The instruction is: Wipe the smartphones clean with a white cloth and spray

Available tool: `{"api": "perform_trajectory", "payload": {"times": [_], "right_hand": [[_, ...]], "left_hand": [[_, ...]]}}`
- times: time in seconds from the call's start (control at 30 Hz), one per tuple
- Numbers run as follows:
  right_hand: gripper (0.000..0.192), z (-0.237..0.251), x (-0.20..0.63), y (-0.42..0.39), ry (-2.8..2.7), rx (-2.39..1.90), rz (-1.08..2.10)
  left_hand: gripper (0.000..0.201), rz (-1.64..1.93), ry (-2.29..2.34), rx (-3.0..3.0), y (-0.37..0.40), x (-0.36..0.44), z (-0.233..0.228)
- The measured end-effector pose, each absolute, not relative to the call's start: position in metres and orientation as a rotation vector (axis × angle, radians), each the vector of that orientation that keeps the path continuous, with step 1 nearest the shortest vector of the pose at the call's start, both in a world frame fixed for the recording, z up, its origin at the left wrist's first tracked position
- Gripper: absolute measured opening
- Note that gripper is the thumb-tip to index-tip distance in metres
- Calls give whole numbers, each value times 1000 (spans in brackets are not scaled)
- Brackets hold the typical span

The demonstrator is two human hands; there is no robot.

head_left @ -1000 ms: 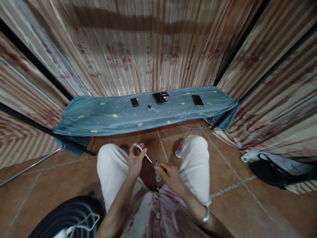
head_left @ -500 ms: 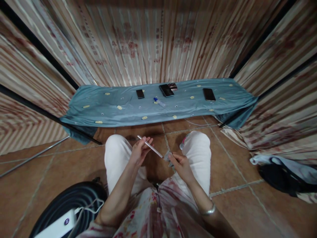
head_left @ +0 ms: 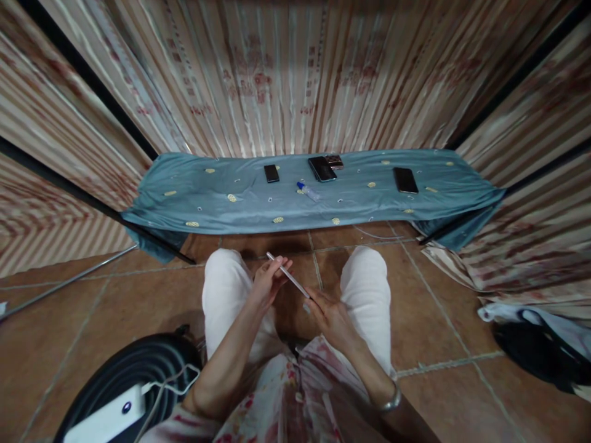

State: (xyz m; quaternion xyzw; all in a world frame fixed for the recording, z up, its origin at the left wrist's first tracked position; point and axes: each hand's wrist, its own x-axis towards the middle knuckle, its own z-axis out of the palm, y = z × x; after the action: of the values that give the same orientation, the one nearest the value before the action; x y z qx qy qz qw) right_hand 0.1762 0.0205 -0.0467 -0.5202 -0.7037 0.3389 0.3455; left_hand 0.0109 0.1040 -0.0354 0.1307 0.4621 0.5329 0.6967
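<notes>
Between my knees, my left hand (head_left: 271, 280) grips a thin, pale phone (head_left: 292, 277), which shows only its narrow edge and slants down to the right. My right hand (head_left: 330, 317) is closed at the phone's lower end, its fingertips against or just beside that end. A scrap of grey cloth (head_left: 306, 306) peeks out from under the right fingers; most of it is hidden.
Ahead stands a low bench with a blue patterned cloth (head_left: 249, 215). On it lie a small black phone (head_left: 271, 173), a larger dark phone (head_left: 322, 168), another dark phone (head_left: 406, 180) and a blue-capped clear bottle (head_left: 308, 191). A white power bank (head_left: 106, 418) rests on a black round stool (head_left: 138, 357).
My right hand has moved up and left with the grey cloth, from below the phone's end to right against it. The view has shifted slightly.
</notes>
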Motion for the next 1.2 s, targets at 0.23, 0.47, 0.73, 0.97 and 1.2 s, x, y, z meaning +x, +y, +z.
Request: {"api": "perform_trajectory", "payload": {"times": [0.23,0.47,0.73,0.97,1.2], "right_hand": [[33,-47,177,21,-1559,-1296,1027],[40,-54,174,22,-1049,-1189,1415],[41,-61,170,20,-673,-1116,1607],[43,-55,168,20,-565,-1094,1669],[41,-47,171,24,-607,-1067,1697]], "left_hand": [[32,1111,910,351,99,-4,-27],[25,1108,888,412,92,-18,-21],[20,1175,875,427,95,-21,-18],[23,1181,916,447,98,-16,-16],[17,1174,944,456,103,-13,-15]]}}
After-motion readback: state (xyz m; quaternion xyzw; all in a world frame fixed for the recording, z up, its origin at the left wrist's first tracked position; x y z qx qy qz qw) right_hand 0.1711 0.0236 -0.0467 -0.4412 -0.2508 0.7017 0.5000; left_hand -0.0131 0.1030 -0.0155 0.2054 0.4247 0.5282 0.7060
